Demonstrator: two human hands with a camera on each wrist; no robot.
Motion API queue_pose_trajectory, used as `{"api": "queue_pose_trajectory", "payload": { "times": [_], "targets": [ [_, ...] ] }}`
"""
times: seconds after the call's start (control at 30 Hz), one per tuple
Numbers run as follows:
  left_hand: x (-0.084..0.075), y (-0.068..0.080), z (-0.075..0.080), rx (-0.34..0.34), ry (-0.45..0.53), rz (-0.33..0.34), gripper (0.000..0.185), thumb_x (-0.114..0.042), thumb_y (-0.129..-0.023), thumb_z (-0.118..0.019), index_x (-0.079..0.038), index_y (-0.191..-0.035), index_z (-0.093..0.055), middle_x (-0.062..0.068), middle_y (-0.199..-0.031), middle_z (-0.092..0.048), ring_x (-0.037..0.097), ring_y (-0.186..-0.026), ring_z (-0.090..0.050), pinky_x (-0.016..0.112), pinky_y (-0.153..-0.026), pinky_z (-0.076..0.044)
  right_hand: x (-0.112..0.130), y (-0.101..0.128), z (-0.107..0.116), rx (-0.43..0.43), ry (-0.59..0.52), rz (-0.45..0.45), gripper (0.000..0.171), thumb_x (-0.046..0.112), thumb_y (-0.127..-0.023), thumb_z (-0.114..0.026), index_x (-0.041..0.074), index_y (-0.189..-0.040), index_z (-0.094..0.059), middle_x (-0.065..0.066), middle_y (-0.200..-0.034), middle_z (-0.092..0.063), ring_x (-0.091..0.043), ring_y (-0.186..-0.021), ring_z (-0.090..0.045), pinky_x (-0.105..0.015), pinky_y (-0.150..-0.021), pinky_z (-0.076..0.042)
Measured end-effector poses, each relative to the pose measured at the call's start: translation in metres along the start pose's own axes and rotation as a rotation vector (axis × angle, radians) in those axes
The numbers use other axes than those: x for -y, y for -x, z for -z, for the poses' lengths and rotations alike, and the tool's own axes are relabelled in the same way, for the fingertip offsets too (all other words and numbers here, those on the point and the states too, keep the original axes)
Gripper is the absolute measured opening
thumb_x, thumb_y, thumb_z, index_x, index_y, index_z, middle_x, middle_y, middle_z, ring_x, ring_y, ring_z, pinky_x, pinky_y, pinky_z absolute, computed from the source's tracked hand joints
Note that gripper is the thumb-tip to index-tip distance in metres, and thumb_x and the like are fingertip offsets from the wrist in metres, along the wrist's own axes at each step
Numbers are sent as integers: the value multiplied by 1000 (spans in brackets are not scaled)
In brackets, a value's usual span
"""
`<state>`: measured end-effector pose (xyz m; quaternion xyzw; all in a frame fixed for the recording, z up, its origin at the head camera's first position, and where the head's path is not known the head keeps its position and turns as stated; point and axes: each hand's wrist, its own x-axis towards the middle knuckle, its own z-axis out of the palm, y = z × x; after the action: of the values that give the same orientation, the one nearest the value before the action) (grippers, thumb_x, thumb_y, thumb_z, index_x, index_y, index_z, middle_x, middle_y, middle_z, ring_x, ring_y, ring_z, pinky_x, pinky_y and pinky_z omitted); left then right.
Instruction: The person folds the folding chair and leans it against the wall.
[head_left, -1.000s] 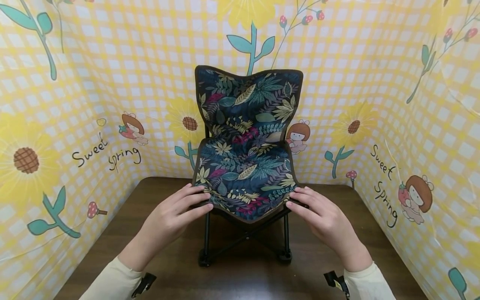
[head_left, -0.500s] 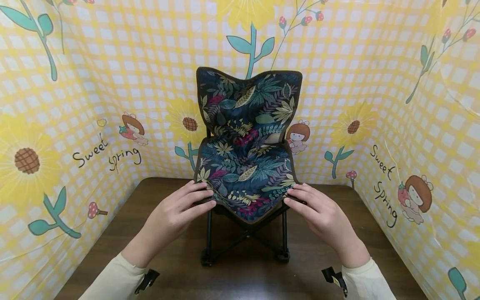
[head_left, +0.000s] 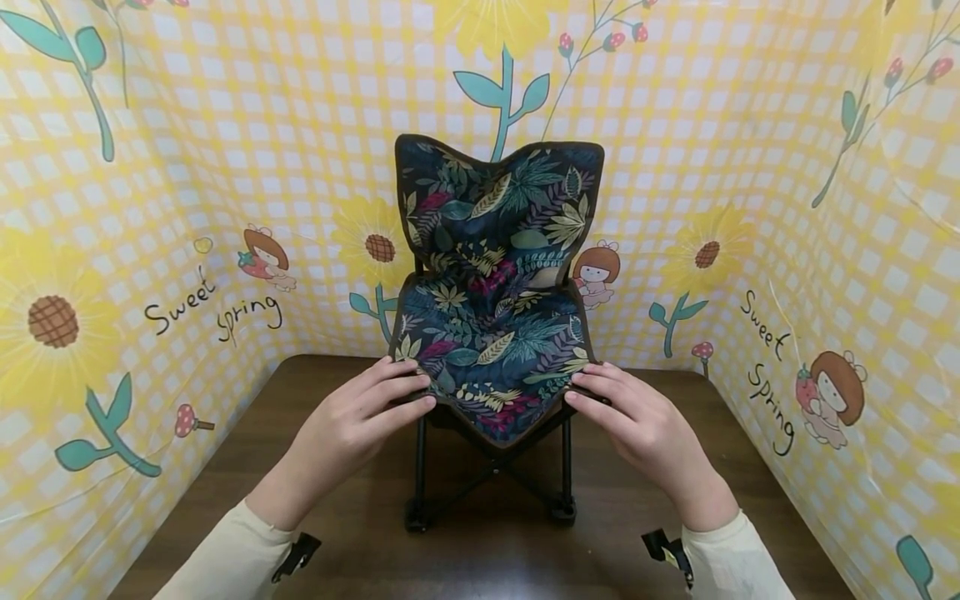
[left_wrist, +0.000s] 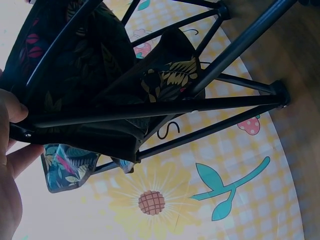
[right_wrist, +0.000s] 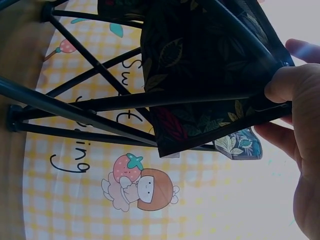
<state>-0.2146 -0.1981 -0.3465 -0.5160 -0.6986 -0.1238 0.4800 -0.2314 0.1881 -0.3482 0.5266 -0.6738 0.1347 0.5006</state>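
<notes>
A small folding chair [head_left: 495, 333] with a dark, leaf-printed fabric seat and back stands upright, facing me. My left hand [head_left: 360, 425] grips the seat's front left corner, fingers over the top. At the front right corner my right hand [head_left: 645, 433] holds the seat in the same way. From below, the left wrist view shows the left thumb [left_wrist: 16, 107] against the end of a black frame tube [left_wrist: 125, 112]. The right thumb [right_wrist: 282, 85] presses the underside of the other corner in the right wrist view. Between the hands the seat fabric sags into a V above the crossed front legs [head_left: 495, 469].
The chair's feet [head_left: 417, 514] stand on a dark brown wooden table [head_left: 352, 542]. A yellow-and-white checked cloth [head_left: 330, 150] with printed flowers and figures surrounds it at the back and both sides. Each wrist wears a black strap [head_left: 296, 557].
Both hands have moved slightly toward each other with the seat corners. The front legs stand a little closer together, and the seat has narrowed slightly.
</notes>
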Motion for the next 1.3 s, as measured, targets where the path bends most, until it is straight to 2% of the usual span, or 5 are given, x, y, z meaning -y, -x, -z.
{"api": "queue_pose_trajectory", "payload": {
  "times": [0.57, 0.9, 1.3],
  "targets": [
    [5, -7, -1, -1, -15, -9, 30, -6, -109, -48, -9, -123, -75, 13, -126, -71, 36, -119, -66, 52, -108, -49, -1, -13, 1, 7, -2, 18, 29, 4, -108, -48, 4, -121, -75, -18, -119, -72, -39, -106, -70, -52, -95, -56],
    [6, -9, -2, -9, -21, -26, 31, -3, -108, -48, -9, -123, -75, 13, -126, -70, 36, -118, -66, 52, -107, -50, -1, -15, 0, 11, 0, 16, 29, 5, -108, -49, 4, -122, -75, -18, -120, -72, -39, -107, -70, -51, -95, -56],
    [6, -15, -2, -7, -22, -15, 32, -4, -109, -47, -9, -123, -75, 14, -123, -71, 37, -117, -67, 53, -107, -50, -2, -22, 0, 3, 5, 21, 29, 5, -108, -49, 4, -121, -75, -17, -119, -72, -38, -107, -71, -50, -95, -57]
  ]
}}
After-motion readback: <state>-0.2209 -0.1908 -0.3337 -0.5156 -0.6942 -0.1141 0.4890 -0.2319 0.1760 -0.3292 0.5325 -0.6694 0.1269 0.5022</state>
